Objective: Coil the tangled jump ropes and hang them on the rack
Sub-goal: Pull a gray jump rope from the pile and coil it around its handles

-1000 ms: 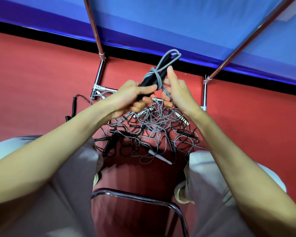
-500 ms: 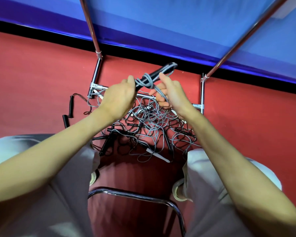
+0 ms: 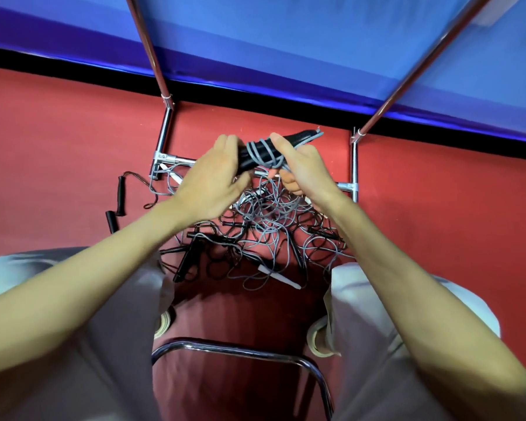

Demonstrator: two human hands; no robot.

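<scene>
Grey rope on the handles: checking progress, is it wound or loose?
Wound: grey rope wraps several turns around black handles.

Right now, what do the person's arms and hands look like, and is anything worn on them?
Both forearms are bare up to the frame edge: no sleeves, gloves, watch or rings visible on the left hand or the right hand. Loose grey trousers cover the legs below.
</scene>
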